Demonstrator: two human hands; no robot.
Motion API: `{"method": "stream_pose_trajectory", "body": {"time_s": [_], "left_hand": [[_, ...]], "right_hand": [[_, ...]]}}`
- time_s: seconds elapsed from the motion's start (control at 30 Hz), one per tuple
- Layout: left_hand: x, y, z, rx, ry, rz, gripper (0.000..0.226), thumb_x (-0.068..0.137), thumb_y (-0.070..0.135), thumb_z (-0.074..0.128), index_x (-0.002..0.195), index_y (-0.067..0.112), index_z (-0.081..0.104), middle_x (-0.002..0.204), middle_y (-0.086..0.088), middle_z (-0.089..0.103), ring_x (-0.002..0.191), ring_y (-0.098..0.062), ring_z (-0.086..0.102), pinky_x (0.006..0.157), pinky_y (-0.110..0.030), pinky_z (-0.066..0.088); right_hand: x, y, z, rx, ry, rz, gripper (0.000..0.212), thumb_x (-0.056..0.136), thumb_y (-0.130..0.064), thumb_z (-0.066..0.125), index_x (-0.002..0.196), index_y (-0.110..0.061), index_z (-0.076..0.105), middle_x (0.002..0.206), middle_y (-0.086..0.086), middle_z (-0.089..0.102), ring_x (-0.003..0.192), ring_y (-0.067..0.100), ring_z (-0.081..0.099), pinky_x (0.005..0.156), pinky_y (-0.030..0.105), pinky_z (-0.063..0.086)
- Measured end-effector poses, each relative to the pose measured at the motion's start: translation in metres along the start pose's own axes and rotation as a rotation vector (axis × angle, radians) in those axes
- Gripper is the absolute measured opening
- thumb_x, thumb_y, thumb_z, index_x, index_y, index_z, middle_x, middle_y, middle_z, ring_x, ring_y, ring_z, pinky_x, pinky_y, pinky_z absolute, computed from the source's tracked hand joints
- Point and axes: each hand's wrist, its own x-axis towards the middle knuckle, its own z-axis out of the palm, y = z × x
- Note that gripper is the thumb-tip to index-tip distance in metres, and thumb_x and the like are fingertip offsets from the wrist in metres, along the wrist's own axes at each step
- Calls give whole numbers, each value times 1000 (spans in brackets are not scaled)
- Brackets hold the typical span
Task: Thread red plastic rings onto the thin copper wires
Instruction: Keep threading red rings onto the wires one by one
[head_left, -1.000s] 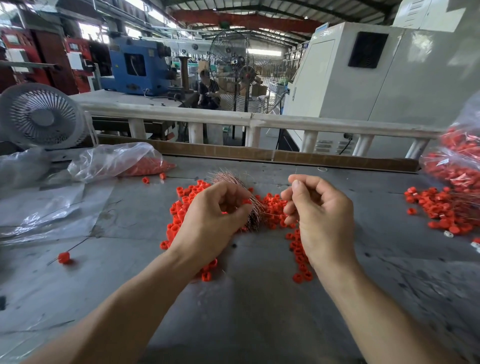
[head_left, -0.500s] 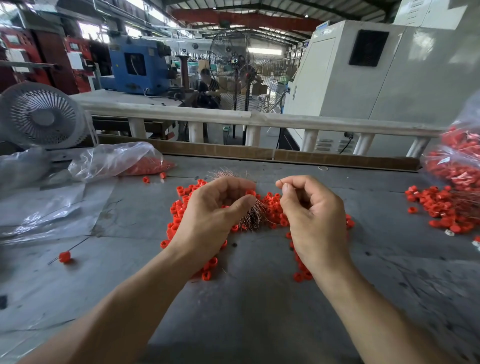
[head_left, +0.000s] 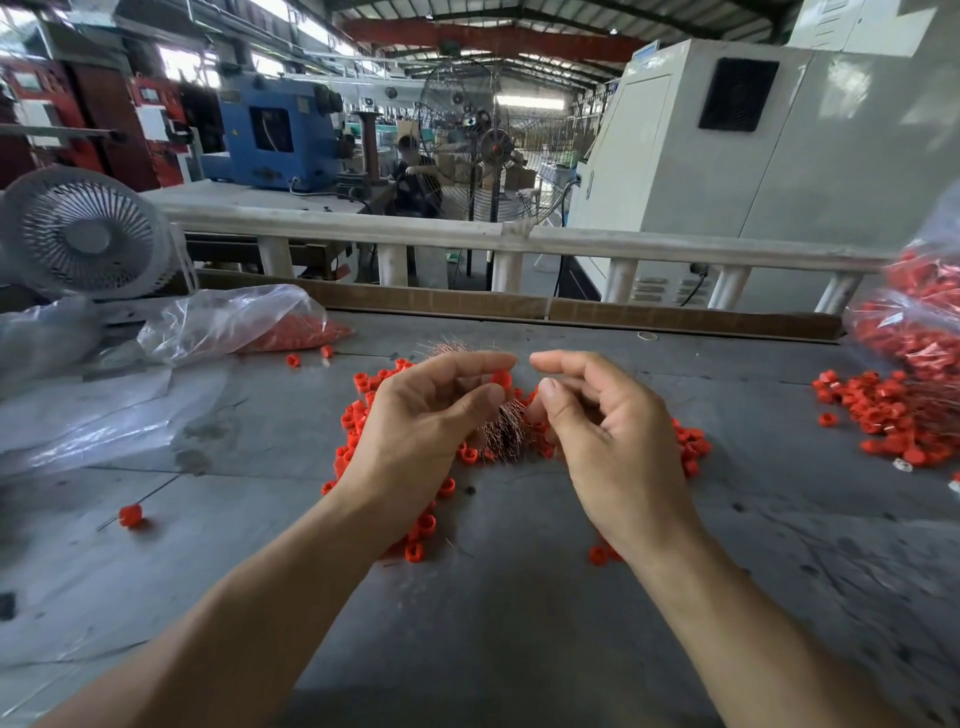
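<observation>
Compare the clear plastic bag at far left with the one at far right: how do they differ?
The left clear plastic bag lies flat and mostly empty, few red plastic rings inside. The right clear plastic bag bulges, packed full, with rings spilled beside it. Both are transparent and rest on the grey table.

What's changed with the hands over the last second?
The right hand has opened: its thumb and forefinger, pinched together earlier, are now apart beside the red ring held at the left hand's fingertips. The left hand keeps its grip on the copper wires. The loose rings on the table lie as before.
</observation>
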Motion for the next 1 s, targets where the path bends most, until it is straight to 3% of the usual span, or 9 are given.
{"method": "stream_pose_trajectory", "body": {"time_s": [0.1,0.27,0.43,0.6,0.83,1.0], "left_hand": [[1,-1,-1,-46,5,-25,25,92,9,71,115,16,77,87,1,72,80,-10,64,68,-24,54],[1,0,0,-81,-15,-42,32,82,19,76,114,17,77,90,-5,71,80,-12,64,68,-23,54],[0,0,4,-92,-37,-50,32,82,15,76,114,13,76,91,-9,72,82,-12,67,71,-22,53],[-1,1,3,-39,-38,-55,29,91,7,72,117,18,77,103,-31,65,86,-20,61,76,-28,54],[-1,0,3,-32,6,-53,28,93,3,69,114,18,78,98,-15,76,83,-13,68,75,-21,56],[-1,2,4,-37,54,-38,27,76,17,79,103,20,78,93,-9,77,84,-18,72,76,-24,58]], "right_hand": [[0,-3,0,33,-2,2,12,100,-15,65,104,-25,69,82,-10,75,79,7,70,73,19,54],[-2,-6,1,48,-18,-18,11,101,-13,63,99,-21,70,82,-6,73,76,10,68,69,25,54],[-3,-6,4,27,-36,-19,12,101,-14,63,98,-23,70,84,-6,71,76,15,65,68,38,57],[-3,-4,3,50,-28,23,10,100,-16,65,98,-24,71,85,-8,74,79,10,69,68,25,54],[-4,-5,4,38,-35,26,11,99,-16,66,96,-25,72,80,-7,74,77,7,71,66,16,51],[-5,-8,5,28,-36,27,10,98,-15,68,94,-23,73,79,-8,74,76,8,71,65,16,52]]}}
